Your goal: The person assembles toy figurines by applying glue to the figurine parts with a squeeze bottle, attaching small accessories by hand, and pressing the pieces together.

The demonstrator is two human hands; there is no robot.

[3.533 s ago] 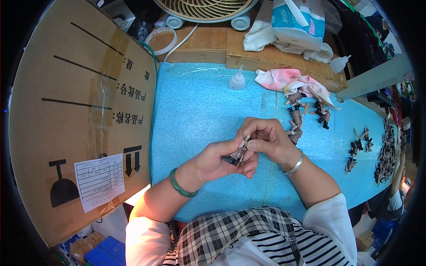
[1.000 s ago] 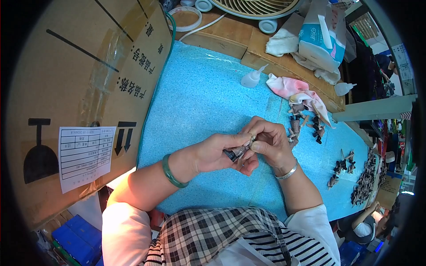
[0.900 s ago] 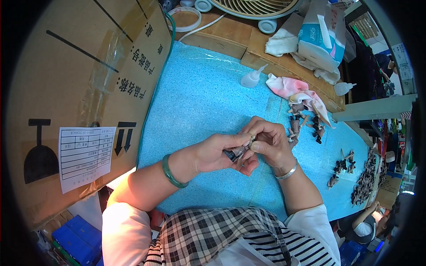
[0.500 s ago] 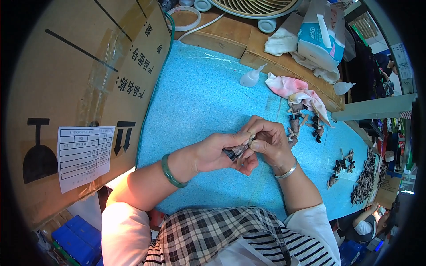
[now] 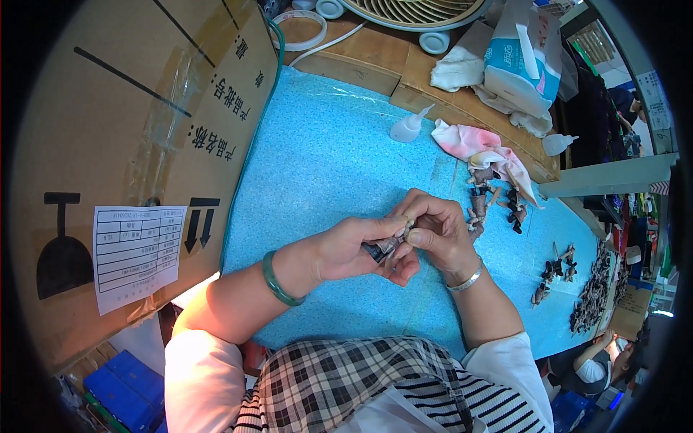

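Note:
Between my two hands, above the blue work surface, is a small figurine with a greyish-brown body and a black end. My left hand is closed round its body, the thumb lying along the top. With thumb and forefinger, my right hand pinches the figurine's upper end; the fingers hide most of that part. More figurines of the same colours lie beyond my right hand, beside a pink and white cloth.
A large cardboard box walls off the left side. White dropper bottles, a tissue pack and a fan stand along the back. To the right lie loose figurines and a dense pile. Another person sits at far right.

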